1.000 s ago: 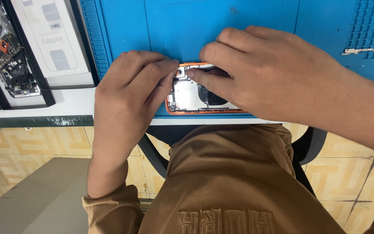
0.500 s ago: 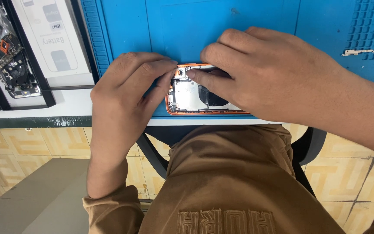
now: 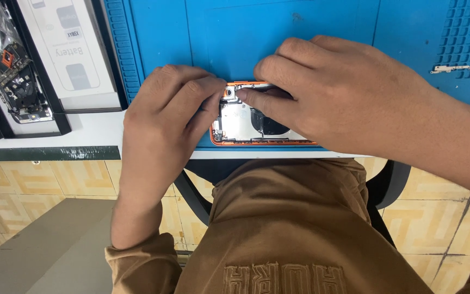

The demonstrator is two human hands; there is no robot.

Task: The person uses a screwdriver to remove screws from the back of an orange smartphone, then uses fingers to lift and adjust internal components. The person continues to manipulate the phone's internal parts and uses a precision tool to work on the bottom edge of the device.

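**Both hands bent over an opened phone at the bench edge**

Nearest the camera a brown sweatshirt (image 3: 289, 234) fills the lower frame, with patterned floor tiles (image 3: 44, 185) at its 9 o'clock; just beyond lies the white edge of the bench (image 3: 82, 130).

The opened phone (image 3: 246, 122), an orange-rimmed housing with its silver inside bared, lies flat on the blue work mat (image 3: 257, 32) right at the near edge; its long axis runs 3 to 9 o'clock, and most of its right part is hidden under a hand.

The left hand (image 3: 164, 120) comes in from 7 o'clock; its fingers are pressed together and curled, the tips resting at the phone's left end near the top corner. The right hand (image 3: 344, 98) reaches in from 3 o'clock and covers the phone's right part; its forefinger lies straight along the long axis, tip pointing to 9 o'clock, meeting the left fingertips at that corner; whether anything small is pinched there I cannot tell. Both hands touch the phone, so neither is nearer.

Farther off, at 10 o'clock, a white box (image 3: 66, 49) and a black tray of parts (image 3: 17, 81); at 2 o'clock a thin metal strip (image 3: 458, 68) on the mat's grid.
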